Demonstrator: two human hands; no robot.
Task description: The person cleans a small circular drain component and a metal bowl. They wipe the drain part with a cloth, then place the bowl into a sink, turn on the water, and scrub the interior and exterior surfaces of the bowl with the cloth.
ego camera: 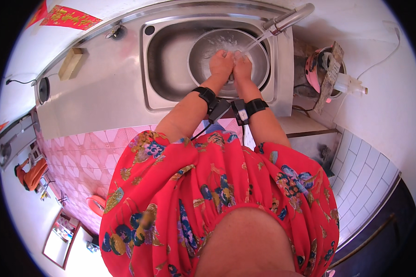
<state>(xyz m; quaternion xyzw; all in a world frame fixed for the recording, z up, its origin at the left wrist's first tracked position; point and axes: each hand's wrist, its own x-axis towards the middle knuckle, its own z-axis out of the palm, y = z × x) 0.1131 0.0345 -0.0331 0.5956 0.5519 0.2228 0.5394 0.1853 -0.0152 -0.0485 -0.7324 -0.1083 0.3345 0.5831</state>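
My left hand (221, 64) and my right hand (242, 66) are side by side, pressed close together over a round stainless steel basin (198, 65). The basin sits in the right part of a steel sink (164, 74). From the faucet (280, 25) at the upper right, running water (258, 42) falls beside my fingers and splashes in the basin. A small dark shape shows between my wrists, too unclear to name. My fingers are curled away from view, so whether they hold anything is hidden.
Left on the steel counter (100, 90) stand a tan block-shaped object (71, 64) and a round black object (44, 90). Right of the sink, a wooden board (329, 78) lies across a pot (313, 69), near a translucent plastic bottle (348, 85). Another person (31, 175) is far left.
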